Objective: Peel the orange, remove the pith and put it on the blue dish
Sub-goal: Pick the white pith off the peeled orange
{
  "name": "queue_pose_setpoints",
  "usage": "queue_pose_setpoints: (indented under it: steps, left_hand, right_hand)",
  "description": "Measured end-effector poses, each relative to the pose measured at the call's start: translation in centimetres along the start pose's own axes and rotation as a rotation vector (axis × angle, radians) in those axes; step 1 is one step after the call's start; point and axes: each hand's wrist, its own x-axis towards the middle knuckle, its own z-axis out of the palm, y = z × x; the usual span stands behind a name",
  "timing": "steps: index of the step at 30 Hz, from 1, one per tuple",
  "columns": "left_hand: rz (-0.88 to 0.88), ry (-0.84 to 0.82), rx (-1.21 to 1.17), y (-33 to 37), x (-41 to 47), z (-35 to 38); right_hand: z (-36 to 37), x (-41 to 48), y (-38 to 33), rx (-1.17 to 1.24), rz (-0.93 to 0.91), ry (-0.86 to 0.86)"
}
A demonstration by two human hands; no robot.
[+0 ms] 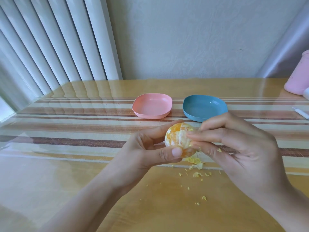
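By the fingers (200,133) of the right hand (237,148), pith (183,137) was pinched on the peeled orange (175,131), which was gripped in the left hand (147,148) above the surface (83,164). Remaining pith seemingly needed picking off before placement on the blue dish (204,108).

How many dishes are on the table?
2: the pink dish sits on the table, the blue dish just right of it, its near rim behind the right hand. None seem hidden.
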Motion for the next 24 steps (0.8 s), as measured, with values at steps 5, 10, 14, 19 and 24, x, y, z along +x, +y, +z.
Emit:
queue_pose_setpoints:
  steps: [5,10,14,19,24]
  left_hand:
    - [-0.026,-0.011,-0.076,-0.2,0.0,0.2]
    - [-0.100,-0.037,-0.200,-0.7,0.1,0.4]
    - [-0.144,-0.067,-0.302,-0.9,0.1,0.6]
    - [-0.172,-0.097,-0.419,-1.1,0.3,0.7]
    - [-0.163,-0.121,-0.487,-1.0,0.4,0.6]
  right_hand:
    - [0.3,-0.2,-0.5,-0.037,-0.011,0.046]
    - [0.2,-0.2,-0.7,-0.021,0.010,0.018]
    - [0.0,0.0,-0.5,-0.011,0.023,-0.013]
    - [-0.2,0.2,-0.5,-0.006,0.031,-0.030]
    - [-0.4,0.6,-0.6,0.053,0.074,-0.051]
